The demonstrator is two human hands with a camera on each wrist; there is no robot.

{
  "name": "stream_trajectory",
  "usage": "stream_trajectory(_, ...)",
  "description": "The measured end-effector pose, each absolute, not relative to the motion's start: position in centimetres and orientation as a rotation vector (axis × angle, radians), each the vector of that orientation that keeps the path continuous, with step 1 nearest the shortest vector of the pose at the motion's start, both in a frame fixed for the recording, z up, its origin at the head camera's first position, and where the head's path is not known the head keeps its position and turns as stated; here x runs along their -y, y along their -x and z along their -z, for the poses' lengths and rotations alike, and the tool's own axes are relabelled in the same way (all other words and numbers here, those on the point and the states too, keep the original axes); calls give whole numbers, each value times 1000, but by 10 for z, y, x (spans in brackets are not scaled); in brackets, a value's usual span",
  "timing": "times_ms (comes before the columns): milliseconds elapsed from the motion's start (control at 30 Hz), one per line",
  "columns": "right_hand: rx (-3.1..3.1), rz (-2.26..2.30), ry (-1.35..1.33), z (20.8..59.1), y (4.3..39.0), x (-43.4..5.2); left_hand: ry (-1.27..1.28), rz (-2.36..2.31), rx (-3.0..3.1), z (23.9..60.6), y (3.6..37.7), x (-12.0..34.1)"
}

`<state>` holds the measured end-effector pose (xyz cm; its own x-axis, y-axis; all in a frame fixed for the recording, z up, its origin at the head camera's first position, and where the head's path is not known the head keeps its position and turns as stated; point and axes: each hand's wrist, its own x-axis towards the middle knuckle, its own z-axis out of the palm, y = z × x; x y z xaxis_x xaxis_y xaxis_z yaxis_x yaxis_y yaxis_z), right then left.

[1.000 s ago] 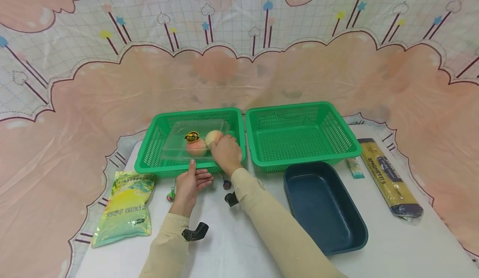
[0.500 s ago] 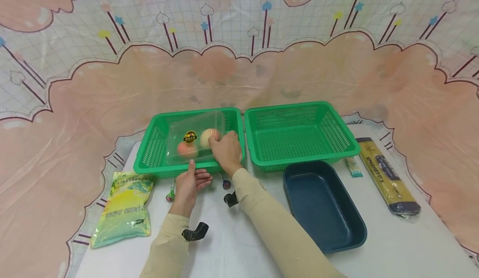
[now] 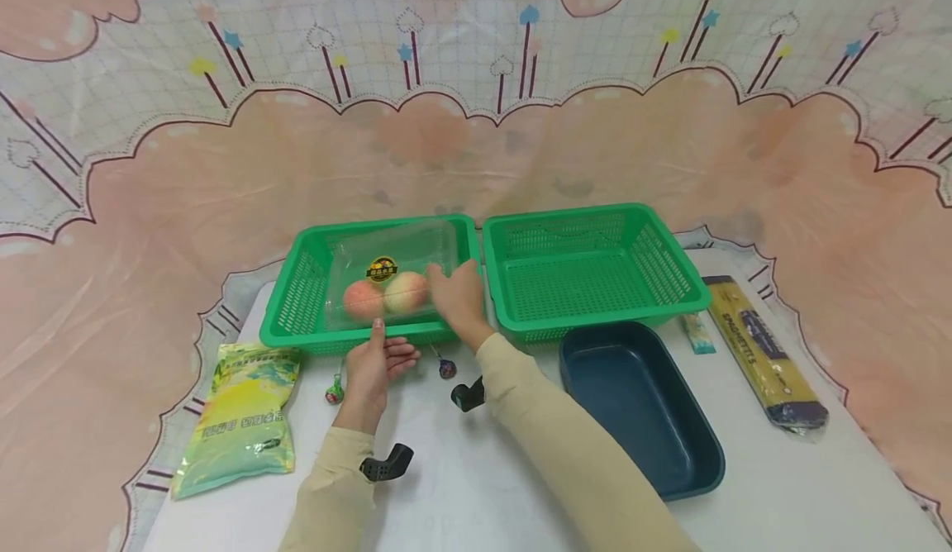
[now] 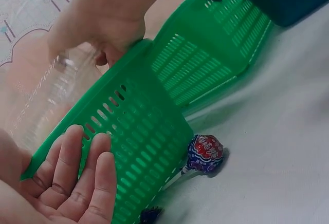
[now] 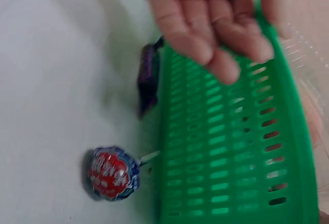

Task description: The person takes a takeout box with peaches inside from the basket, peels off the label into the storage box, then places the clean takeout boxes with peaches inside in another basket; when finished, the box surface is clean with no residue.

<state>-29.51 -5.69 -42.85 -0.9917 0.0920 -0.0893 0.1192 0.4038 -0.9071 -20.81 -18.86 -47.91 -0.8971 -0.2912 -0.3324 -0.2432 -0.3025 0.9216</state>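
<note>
A clear plastic box (image 3: 387, 275) with a round sticker holds two peaches (image 3: 363, 299) and lies in the left green basket (image 3: 297, 287). My right hand (image 3: 457, 296) hovers at the box's right end over the basket's rim, fingers relaxed and holding nothing; the right wrist view shows those loose fingers (image 5: 216, 23) above the green wall (image 5: 231, 147). My left hand (image 3: 375, 362) rests against the basket's front wall, thumb up on the rim. In the left wrist view its straight fingers (image 4: 77, 183) lie flat on the slotted wall (image 4: 144, 131).
Two lollipops (image 3: 447, 367) (image 3: 336, 388) lie on the white table just before the basket. A second green basket (image 3: 595, 312) stands to the right, a dark blue tray (image 3: 640, 403) before it. A spaghetti packet (image 3: 762, 354) lies far right, a yellow-green bag (image 3: 241, 420) front left.
The box went from tilted in my right hand to lying flat in the basket, a little further left. My right hand has let it go. The left hand stayed put.
</note>
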Motion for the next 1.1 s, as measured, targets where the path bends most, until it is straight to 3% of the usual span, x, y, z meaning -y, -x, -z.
stream_trajectory(600, -2570, 1910, -243, 415, 288, 18, -709, 2384, 1900, 475, 206, 186)
stream_trajectory(1100, -2414, 2163, -43, 402, 271, -12, -701, 2362, 1921, 477, 205, 191)
